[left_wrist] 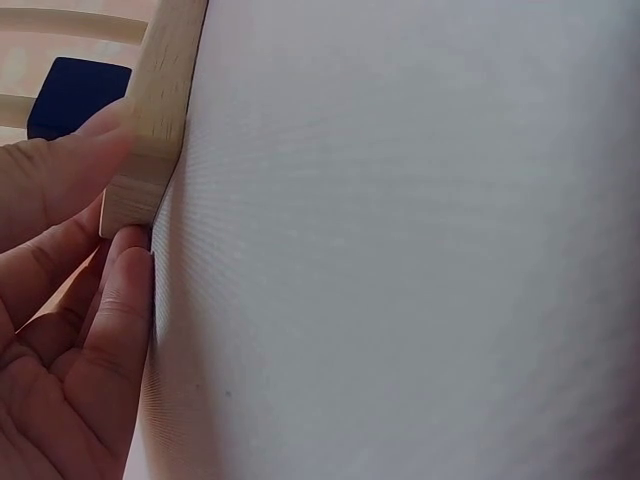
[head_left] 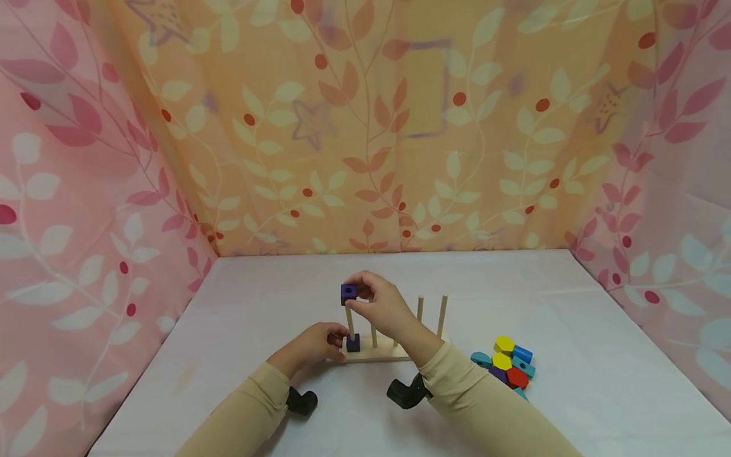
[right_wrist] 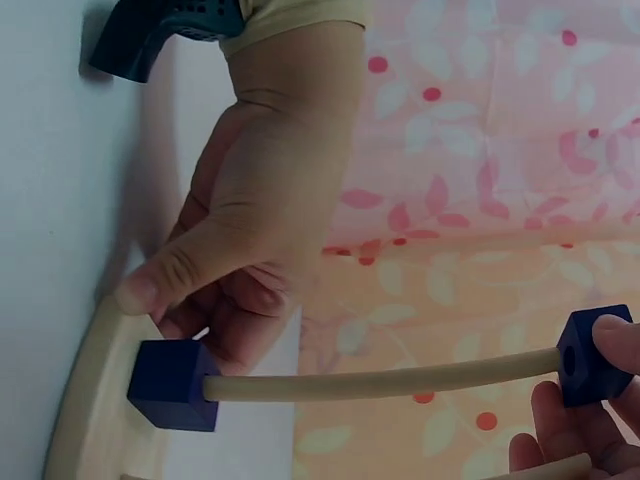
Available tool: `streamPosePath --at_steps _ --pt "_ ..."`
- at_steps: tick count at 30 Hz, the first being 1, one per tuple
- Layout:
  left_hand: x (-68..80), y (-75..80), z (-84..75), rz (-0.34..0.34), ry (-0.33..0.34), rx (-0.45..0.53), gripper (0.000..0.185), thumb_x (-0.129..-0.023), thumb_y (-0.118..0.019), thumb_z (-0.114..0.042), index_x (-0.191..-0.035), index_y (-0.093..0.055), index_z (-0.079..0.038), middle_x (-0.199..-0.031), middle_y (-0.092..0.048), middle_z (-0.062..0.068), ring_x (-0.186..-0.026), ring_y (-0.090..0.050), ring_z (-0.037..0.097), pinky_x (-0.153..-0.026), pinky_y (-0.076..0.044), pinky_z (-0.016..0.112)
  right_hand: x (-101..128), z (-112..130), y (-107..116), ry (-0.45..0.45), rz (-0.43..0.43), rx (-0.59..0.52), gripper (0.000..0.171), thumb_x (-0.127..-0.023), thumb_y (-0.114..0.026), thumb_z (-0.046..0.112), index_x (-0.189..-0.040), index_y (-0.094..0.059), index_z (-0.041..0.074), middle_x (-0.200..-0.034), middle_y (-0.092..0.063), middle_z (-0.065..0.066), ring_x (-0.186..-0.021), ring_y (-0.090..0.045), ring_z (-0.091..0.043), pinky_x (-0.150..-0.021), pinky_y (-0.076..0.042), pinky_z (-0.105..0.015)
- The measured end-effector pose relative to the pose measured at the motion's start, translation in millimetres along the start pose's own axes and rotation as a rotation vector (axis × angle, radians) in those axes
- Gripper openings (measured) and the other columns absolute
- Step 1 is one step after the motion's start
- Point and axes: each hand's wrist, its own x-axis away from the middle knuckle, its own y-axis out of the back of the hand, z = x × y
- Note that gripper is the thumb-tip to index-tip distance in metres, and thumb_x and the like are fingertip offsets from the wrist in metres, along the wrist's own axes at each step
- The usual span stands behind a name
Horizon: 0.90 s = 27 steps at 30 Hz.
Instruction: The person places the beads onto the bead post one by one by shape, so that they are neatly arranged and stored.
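Note:
My right hand [head_left: 385,311] pinches a dark blue-purple square block [head_left: 348,294] between thumb and fingers. That block sits at the top of the leftmost peg [right_wrist: 400,386], the hole in its underside right at the peg's tip. A similar square block [head_left: 353,343] is at the foot of the same peg, against the pale wooden base [head_left: 377,357]. Around the base's left end, my left hand [head_left: 311,346] has its thumb on the upper face. Its other fingers are at the end and lower edge, as the left wrist view shows. My right forearm partly hides the base's right part.
Several more upright pegs [head_left: 442,316] stand along the base. To its right lies a loose pile of coloured blocks, among them a yellow hexagon [head_left: 502,362], a red piece [head_left: 518,378] and a blue piece [head_left: 522,353]. Patterned cloth [head_left: 371,127] borders the white table [head_left: 257,279].

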Motion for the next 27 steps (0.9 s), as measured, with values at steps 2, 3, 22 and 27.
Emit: streamPosePath --at_steps 2,3,22,27 --pt "-0.2 0.1 0.9 0.0 0.005 -0.003 0.045 -0.065 -0.08 -0.006 -0.106 -0.062 -0.009 -0.085 -0.058 0.001 -0.082 -0.053 0.015 -0.07 -0.044 0.027 0.2 -3.7 -3.1 -0.007 -0.003 -0.024 0.028 -0.082 -0.066 0.008 -0.109 -0.058 0.009 -0.101 -0.06 -0.006 -0.092 -0.058 -0.02 -0.082 -0.046 -0.041" --pt "-0.1 0.3 1.0 0.0 0.008 -0.004 0.046 -0.065 -0.08 -0.006 -0.106 -0.062 -0.009 -0.085 -0.058 0.001 -0.082 -0.053 0.015 -0.07 -0.044 0.027 0.9 -4.4 -4.2 -0.011 -0.005 -0.034 0.028 -0.083 -0.066 0.008 -0.11 -0.058 0.009 -0.102 -0.059 -0.006 -0.093 -0.058 -0.021 -0.082 -0.046 -0.04" --pt "1.7 0.5 -3.3 -0.005 0.017 0.008 0.048 -0.065 -0.08 -0.005 -0.109 -0.061 -0.008 -0.085 -0.058 0.002 -0.081 -0.052 0.015 -0.071 -0.044 0.028 2.7 -20.0 -15.8 -0.114 -0.055 -0.053 0.045 -0.081 -0.068 0.007 -0.121 -0.05 0.009 -0.101 -0.058 -0.005 -0.091 -0.059 -0.017 -0.078 -0.049 -0.031" --pt "0.7 0.4 -4.3 -0.003 0.022 -0.002 0.049 -0.065 -0.08 -0.006 -0.11 -0.061 -0.009 -0.085 -0.058 0.001 -0.081 -0.052 0.015 -0.07 -0.044 0.028 8.2 -26.1 -20.2 -0.137 -0.07 -0.056 0.059 -0.081 -0.067 0.006 -0.132 -0.037 0.008 -0.104 -0.057 -0.007 -0.096 -0.059 -0.02 -0.081 -0.048 -0.035"
